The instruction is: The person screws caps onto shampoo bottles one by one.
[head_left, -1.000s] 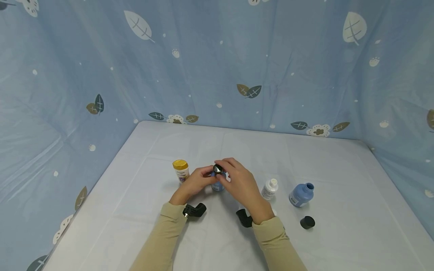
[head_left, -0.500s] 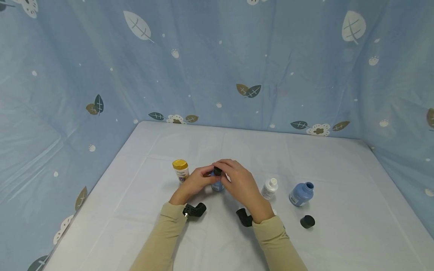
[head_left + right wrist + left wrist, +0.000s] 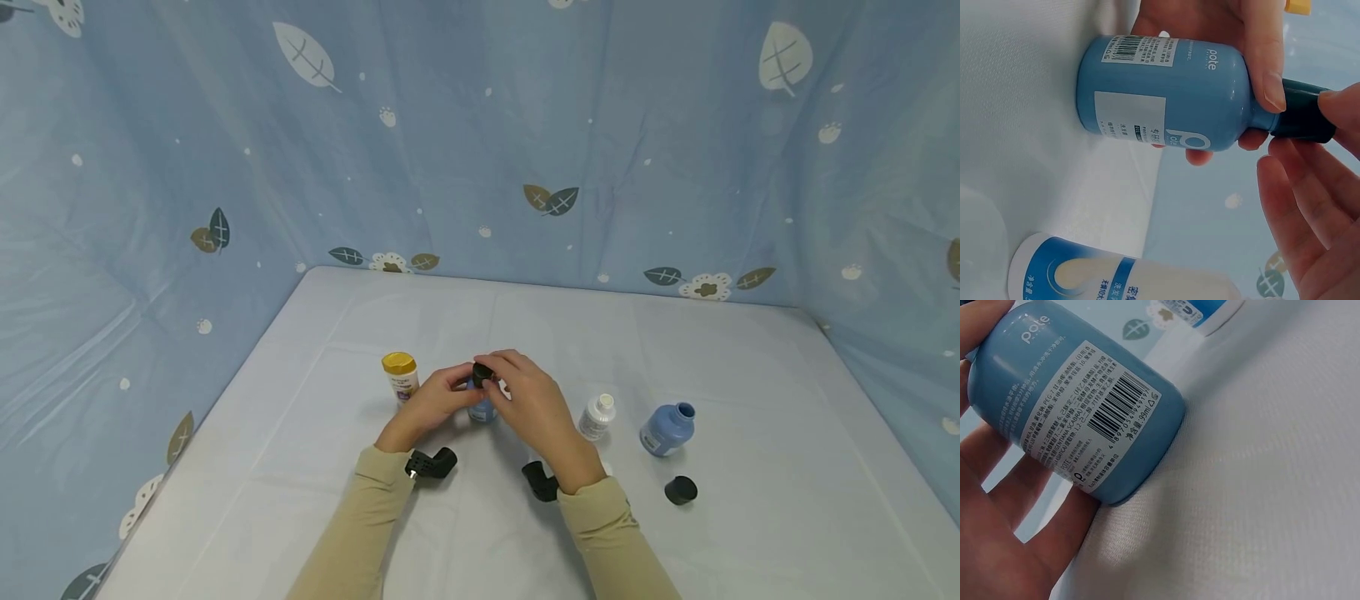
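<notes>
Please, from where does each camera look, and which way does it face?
Head: worn on the head, facing forward and down at the table and curtain; left hand, right hand and sleeves show.
Left wrist: worn there, facing the held bottle and its barcode; part of the left hand shows.
Right wrist: worn there, facing the held bottle and black cap; parts of both hands show.
Both wrist views share the held bottle and left hand.

A screened-off booth, by the look of it: blue leaf-print cloth [image 3: 450, 150] hangs far, left and right around a white-covered tabletop [image 3: 787, 417].
</notes>
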Demonstrator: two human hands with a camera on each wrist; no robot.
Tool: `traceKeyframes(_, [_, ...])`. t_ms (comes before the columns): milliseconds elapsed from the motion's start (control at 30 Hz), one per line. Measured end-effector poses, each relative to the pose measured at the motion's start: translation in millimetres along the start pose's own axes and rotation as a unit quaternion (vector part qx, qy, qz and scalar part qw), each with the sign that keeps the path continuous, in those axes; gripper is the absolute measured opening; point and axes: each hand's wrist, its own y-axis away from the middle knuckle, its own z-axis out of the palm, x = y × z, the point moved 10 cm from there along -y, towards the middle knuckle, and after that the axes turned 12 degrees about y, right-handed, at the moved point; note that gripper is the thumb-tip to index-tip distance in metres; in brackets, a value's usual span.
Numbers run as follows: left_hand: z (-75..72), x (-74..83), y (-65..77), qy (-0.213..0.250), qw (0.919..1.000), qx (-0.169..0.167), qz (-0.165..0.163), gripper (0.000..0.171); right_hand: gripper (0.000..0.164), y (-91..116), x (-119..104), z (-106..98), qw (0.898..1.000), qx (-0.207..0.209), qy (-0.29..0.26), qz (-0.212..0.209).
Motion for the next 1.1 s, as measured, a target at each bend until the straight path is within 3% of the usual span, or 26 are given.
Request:
traceKeyframes(367, [-1.0, 1.1, -0.1, -0.019, 0.9998, 0.007, 0.001, 0.039, 0.037, 0, -4, 1, 1.000, -0.005, -0.007, -0.021])
traceKeyframes(567, [1.2, 2.9, 0.5, -0.011, 0.9999, -0.002, 0.009, 0.040, 0.033, 0, -3, 4, 1.000, -0.022, 0.005, -0.012])
traceKeyframes(733, [1.2, 2.8, 1.0, -0.003, 1.0000, -0.001, -0.001, 0.040, 0.029, 0, -2, 1, 1.000, -0.011, -0.001, -0.010])
traceKeyframes(1000, [9.7, 30.2, 7.2, -0.010, 0.9999, -0.010, 0.007, 0.036, 0.033, 0, 0, -1, 1.000, -0.001, -0.006, -0.005])
traceKeyframes(1100, [10.8, 33.2, 7.8, -0.011, 0.9998, -0.013, 0.008, 0.034, 0.035, 1, 2, 1, 1.000, -0.009, -0.004, 0.007])
